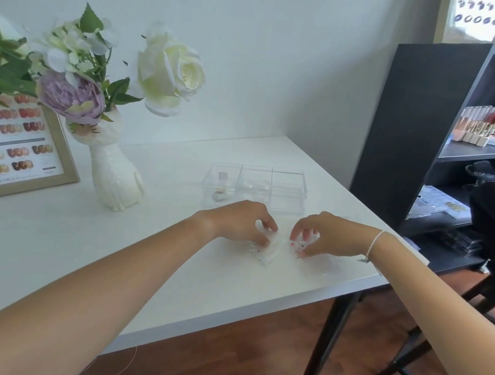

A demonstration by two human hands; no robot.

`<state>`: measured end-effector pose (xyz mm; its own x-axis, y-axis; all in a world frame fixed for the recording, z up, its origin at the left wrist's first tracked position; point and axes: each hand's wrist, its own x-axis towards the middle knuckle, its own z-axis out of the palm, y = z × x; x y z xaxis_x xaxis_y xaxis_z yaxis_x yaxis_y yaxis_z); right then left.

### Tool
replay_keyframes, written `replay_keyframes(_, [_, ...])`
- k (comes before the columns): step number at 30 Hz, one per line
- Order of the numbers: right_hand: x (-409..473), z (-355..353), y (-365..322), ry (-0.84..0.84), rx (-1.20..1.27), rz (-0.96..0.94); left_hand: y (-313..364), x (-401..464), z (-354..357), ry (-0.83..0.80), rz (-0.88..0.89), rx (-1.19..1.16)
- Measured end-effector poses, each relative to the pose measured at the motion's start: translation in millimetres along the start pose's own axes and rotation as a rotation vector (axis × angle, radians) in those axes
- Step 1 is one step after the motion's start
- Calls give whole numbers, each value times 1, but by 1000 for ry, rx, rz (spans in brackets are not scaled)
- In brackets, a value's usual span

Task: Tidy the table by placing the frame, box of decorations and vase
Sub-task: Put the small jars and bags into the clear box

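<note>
While both hands (278, 234) pinch small clear packets (271, 250), clear box (255, 188) just behind, vase (114, 174) & frame (21, 151) far left.

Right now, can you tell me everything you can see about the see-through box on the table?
The box is clear, plastic by the look of it, long and shallow, split into compartments. Its left part holds a few tiny bits, one pinkish; the middle holds something clear and blurry. It lies flat on the white table, right of the vase and just beyond the hands. Nothing seems to touch it but the table.

Bright, washed-out daylight — soft focus, bowed edges.
</note>
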<state>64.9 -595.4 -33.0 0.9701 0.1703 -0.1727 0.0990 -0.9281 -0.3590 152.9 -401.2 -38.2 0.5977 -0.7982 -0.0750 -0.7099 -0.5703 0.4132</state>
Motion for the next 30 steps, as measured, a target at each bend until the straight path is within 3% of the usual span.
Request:
replay_keyframes(10, [4, -1, -10, 52, -12, -10, -5, -6, 2, 45, -36, -75])
replay_keyframes(17, [9, -20, -11, 189, 139, -53, -15, -12, 8, 124, -67, -241])
replay_keyframes(24, [32, -57, -10, 442, 353, -39, -21, -20, 12, 160, -97, -386])
replay_keyframes(30, [67, -82, -9, 749, 364, 40, -23, -21, 15, 193, -119, -452])
